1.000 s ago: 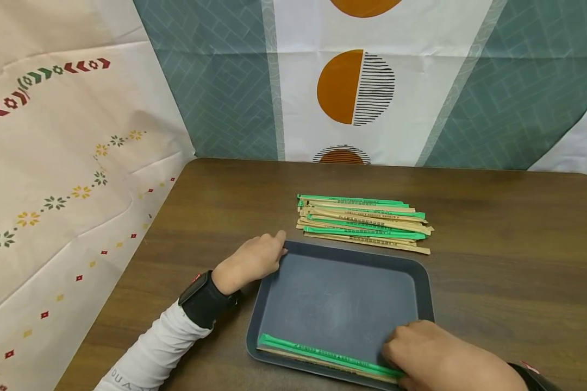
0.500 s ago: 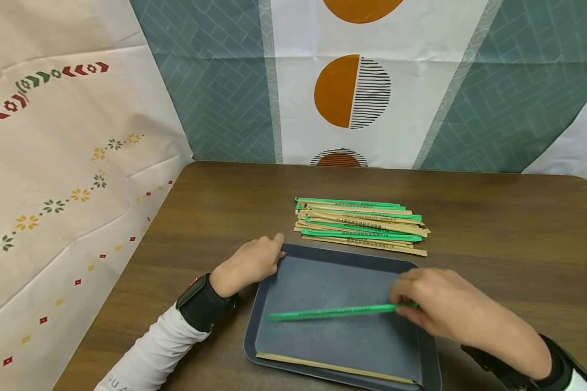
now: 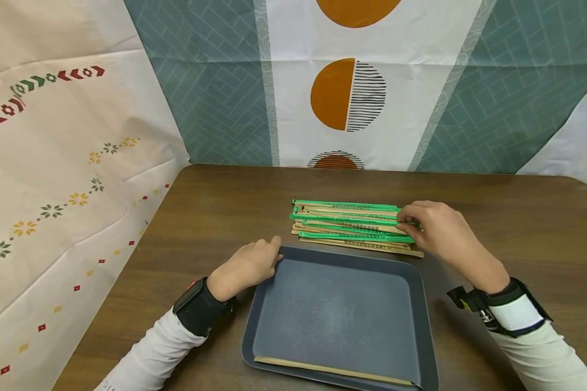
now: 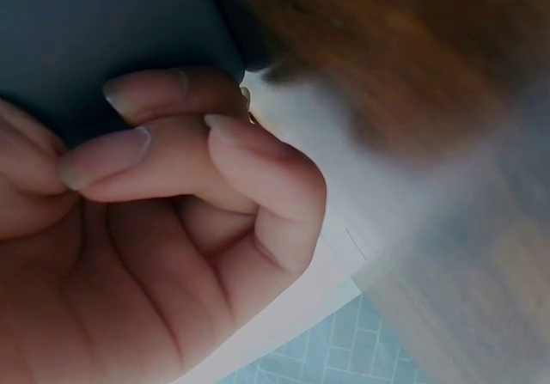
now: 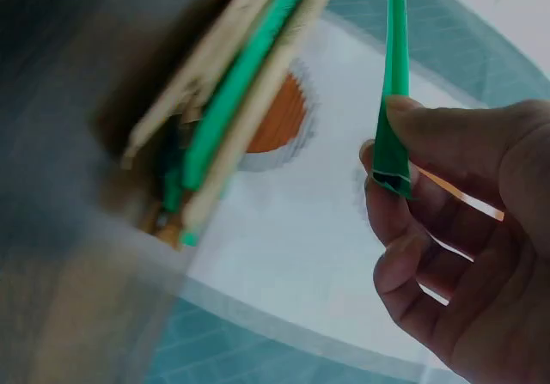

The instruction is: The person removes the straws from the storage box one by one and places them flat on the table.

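My right hand (image 3: 437, 228) pinches one end of a long, slim green paper-wrapped stick (image 5: 395, 66) between thumb and fingers. In the head view, this green stick (image 3: 342, 219) lies level over a pile of similar green and tan sticks (image 3: 357, 244) with dark print. My left hand (image 3: 249, 266) grips the far left corner of a dark grey baking tray (image 3: 337, 309). Seen from the left wrist, the left hand's fingers (image 4: 112, 156) curl at the tray's edge (image 4: 172, 23). One tan stick (image 3: 332, 371) lies along the tray's near inside edge.
The brown wooden table (image 3: 215, 201) carries the tray and, behind it, the pile. A patterned cloth (image 3: 200, 81) hangs at the table's far edge. Another printed cloth (image 3: 68, 260) borders the left side.
My right hand has lifted the green stick from the tray's near edge, leaving the tan one there, and carried it away from me to over the pile. The left hand stays at the tray corner.
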The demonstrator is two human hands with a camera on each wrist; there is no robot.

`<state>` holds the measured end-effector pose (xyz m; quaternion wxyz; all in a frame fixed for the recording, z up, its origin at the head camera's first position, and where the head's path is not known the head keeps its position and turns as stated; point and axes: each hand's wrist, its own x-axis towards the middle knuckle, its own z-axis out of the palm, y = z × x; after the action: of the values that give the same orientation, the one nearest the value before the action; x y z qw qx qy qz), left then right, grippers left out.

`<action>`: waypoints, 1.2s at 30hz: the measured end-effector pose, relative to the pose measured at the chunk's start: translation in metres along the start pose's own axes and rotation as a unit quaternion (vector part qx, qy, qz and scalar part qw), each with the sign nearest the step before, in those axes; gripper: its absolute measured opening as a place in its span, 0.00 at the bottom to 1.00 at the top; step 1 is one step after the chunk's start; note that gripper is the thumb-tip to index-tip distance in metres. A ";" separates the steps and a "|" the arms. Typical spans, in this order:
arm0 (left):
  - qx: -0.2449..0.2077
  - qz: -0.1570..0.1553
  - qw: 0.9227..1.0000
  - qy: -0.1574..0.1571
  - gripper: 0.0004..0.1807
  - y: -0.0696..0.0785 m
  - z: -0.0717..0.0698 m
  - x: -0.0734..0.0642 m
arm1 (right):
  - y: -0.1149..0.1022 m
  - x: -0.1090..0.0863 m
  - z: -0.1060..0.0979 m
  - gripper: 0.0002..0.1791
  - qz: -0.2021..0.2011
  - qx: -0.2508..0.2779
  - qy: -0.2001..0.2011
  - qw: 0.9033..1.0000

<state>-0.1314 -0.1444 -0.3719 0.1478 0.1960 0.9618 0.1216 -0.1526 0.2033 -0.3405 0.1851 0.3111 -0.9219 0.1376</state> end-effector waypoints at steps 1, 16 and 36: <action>0.000 0.000 1.000 0.001 0.08 0.000 0.000 0.000 | 0.003 0.001 0.003 0.10 0.011 -0.004 -0.007 1.000; 0.002 -0.002 1.000 0.015 0.08 0.003 0.000 0.001 | 0.012 -0.003 0.007 0.06 0.084 -0.037 -0.095 0.991; -0.003 0.001 1.000 0.016 0.08 0.003 -0.003 0.002 | -0.116 -0.042 -0.002 0.14 -0.018 0.033 -0.490 0.871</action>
<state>-0.1331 -0.1413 -0.3682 0.1330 0.1942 0.9635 0.1278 -0.0488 0.1369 -0.3409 -0.2982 0.3608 -0.8837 -0.0057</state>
